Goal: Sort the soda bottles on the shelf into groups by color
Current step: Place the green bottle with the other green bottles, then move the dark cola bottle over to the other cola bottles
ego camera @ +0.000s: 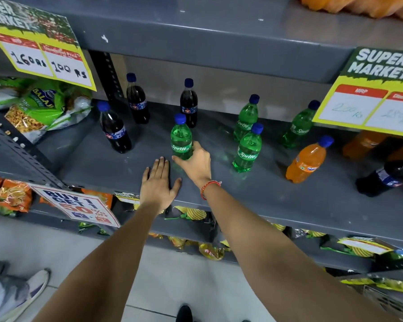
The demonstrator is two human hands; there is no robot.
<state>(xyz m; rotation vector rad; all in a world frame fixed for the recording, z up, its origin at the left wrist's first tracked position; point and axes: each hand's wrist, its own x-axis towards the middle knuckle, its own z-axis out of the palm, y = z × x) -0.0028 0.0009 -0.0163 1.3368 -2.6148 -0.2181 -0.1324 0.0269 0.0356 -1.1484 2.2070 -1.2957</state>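
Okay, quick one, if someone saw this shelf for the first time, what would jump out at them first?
Probably the green Sprite bottle at centre, gripped low by the right hand, while the left hand lies flat on the grey shelf. Dark cola bottles stand to its left; an orange bottle stands at right.

On the shelf [265, 194], three cola bottles stand at the left: one in front [115, 127], one behind it [137, 99], and one further right [189, 103]. Just before that third stands the held Sprite bottle [181, 139], with the right hand [196, 163] wrapped in a grip around its base. The left hand [159, 184] lies flat on the shelf beside it, to the left. To the right stand three Sprite bottles: two near each other [246, 119] [248, 148] and one further right [299, 125]. A Fanta bottle [306, 162] stands right of these, nearer the front edge, and another cola bottle [386, 177] at the far right. Snack packets [44, 105] lie left of the shelf upright.
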